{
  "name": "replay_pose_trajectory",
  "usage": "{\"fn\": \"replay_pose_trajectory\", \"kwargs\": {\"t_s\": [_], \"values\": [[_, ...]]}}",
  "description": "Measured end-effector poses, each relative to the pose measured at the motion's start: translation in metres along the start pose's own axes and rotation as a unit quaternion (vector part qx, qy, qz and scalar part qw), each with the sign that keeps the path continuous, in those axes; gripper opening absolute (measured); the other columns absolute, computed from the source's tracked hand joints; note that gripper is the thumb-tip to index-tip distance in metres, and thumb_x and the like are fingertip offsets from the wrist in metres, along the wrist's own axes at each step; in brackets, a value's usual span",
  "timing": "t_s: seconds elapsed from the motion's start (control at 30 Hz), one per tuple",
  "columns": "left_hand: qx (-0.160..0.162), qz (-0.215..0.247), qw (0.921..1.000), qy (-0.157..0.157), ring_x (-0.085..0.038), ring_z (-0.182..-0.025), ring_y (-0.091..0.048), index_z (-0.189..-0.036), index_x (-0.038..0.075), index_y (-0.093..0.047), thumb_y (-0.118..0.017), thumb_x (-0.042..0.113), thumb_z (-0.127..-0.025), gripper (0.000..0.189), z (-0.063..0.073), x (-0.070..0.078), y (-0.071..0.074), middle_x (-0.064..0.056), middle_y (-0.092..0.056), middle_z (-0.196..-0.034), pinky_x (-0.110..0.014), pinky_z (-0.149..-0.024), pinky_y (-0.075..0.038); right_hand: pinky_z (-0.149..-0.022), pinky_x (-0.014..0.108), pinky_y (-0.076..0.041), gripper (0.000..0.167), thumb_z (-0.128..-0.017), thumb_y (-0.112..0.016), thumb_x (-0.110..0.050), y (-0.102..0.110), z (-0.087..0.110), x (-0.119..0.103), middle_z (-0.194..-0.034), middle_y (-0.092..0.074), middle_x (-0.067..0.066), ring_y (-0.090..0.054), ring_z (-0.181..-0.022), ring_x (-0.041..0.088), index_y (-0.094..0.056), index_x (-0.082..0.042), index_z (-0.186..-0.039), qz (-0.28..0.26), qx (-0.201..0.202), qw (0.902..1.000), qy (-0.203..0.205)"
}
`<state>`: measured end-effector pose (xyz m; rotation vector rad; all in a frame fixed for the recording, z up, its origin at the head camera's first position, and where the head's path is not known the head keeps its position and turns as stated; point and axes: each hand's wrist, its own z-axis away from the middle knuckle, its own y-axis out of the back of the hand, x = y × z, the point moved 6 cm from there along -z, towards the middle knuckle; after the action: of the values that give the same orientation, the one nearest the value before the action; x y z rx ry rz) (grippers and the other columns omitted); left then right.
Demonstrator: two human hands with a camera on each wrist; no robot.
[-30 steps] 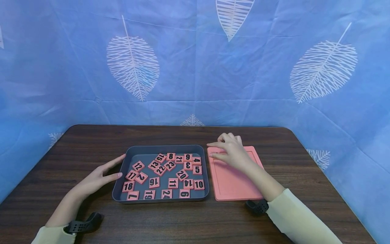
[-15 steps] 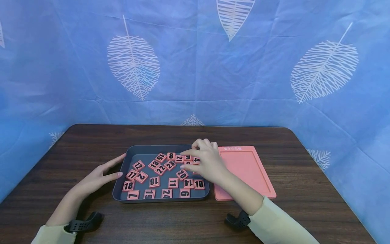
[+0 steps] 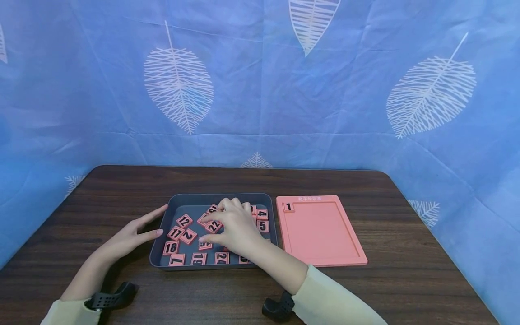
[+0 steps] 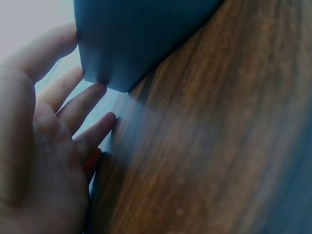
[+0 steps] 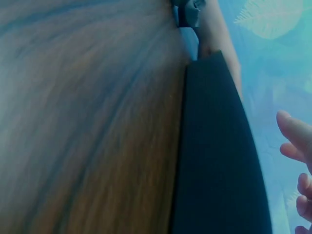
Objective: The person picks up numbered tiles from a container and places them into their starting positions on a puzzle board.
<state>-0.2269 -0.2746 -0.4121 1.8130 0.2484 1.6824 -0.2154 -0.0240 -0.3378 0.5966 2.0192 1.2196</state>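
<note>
A dark grey tray (image 3: 219, 197) holds several pink number tiles; the 12 tile (image 3: 184, 220), the 2 tile (image 3: 188, 236) and the 18 tile (image 3: 170, 248) lie toward its left side. My left hand (image 3: 127, 237) touches the tray's left side with its fingertips, fingers extended, as the left wrist view also shows. Over the middle of the tray hovers my right hand (image 3: 239, 228), thumb and index finger apart with nothing between them. It hides several tiles. To the right lies a pink frame board (image 3: 325, 234) with the 1 tile (image 3: 289, 207) in its upper left corner.
Tray and board sit side by side on a dark wooden table (image 3: 203, 298). Behind it hangs a blue cloth (image 3: 260, 90) with white leaf prints. Black wrist straps (image 3: 111, 299) are on both arms.
My right hand has moved left from the board's upper left corner to over the tray, and the 1 tile now shows in that corner. The left hand has stayed at the tray.
</note>
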Motion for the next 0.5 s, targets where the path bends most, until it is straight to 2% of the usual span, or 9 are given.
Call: {"fn": "replay_pose_trajectory", "kwargs": {"t_s": [0.23,0.5], "values": [[-0.002,-0.006,1.0000,0.001,-0.050,-0.137,-0.015,-0.154,0.017,-0.026,-0.057,0.029,-0.097,0.066,0.000,-0.003,-0.001,-0.019,-0.022,-0.155,-0.076,-0.094,-0.018,-0.071,0.031,-0.025,0.040,-0.075,-0.075,-0.054,-0.024,-0.015,-0.006,-0.091,-0.044,-0.010,-0.034,-0.080,0.009,-0.074,-0.033,-0.110,-0.013,-0.045,0.9985,-0.027],[-0.001,-0.009,1.0000,-0.001,-0.050,-0.137,-0.016,-0.153,0.015,-0.026,-0.057,0.029,-0.097,0.066,0.000,-0.003,-0.001,-0.021,-0.022,-0.154,-0.076,-0.093,-0.019,-0.081,0.037,-0.030,0.039,-0.075,-0.076,-0.054,-0.045,-0.026,-0.006,-0.092,-0.046,-0.011,-0.036,-0.084,0.009,-0.073,-0.037,-0.109,-0.005,-0.074,0.9956,-0.058]]}}
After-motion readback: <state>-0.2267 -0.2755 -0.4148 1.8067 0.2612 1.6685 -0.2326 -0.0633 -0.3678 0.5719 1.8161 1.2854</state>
